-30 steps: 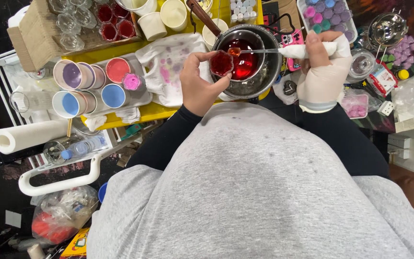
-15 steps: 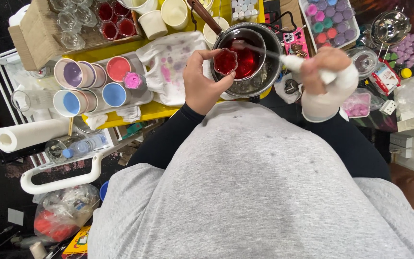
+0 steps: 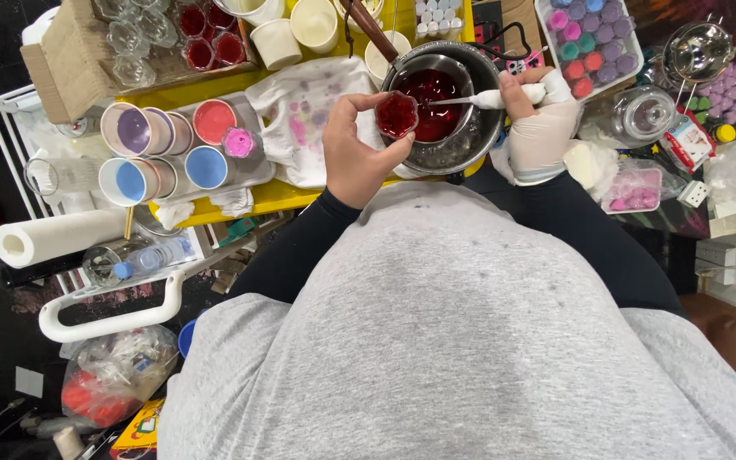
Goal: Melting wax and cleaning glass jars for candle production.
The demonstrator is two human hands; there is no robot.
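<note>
Left hand (image 3: 358,153), bare, grips a small fluted glass cup (image 3: 397,114) between thumb and fingertips at the rim, holding it level over the near edge of the metal pot (image 3: 470,128). The cup is filled with dark red liquid almost to the top. Right hand (image 3: 540,119), in a pale glove, is closed around the white handle of a spoon (image 3: 470,100) whose far end reaches toward the cup above the red liquid in the pot. The pot sits on the yellow counter (image 3: 215,213), just beside a stained white cloth (image 3: 308,111). Judgement: the cup is light but rigid and breakable; glass wet with liquid would be slippery, so a hold on the outer wall below the rim, kept upright, looks safest, since any tilt would spill. To the left lie tins of coloured material (image 3: 142,158) on a tray; a paper towel roll (image 3: 57,237) lies further left. A clear tray of coloured small pieces (image 3: 589,47) stands beyond the right hand.
</note>
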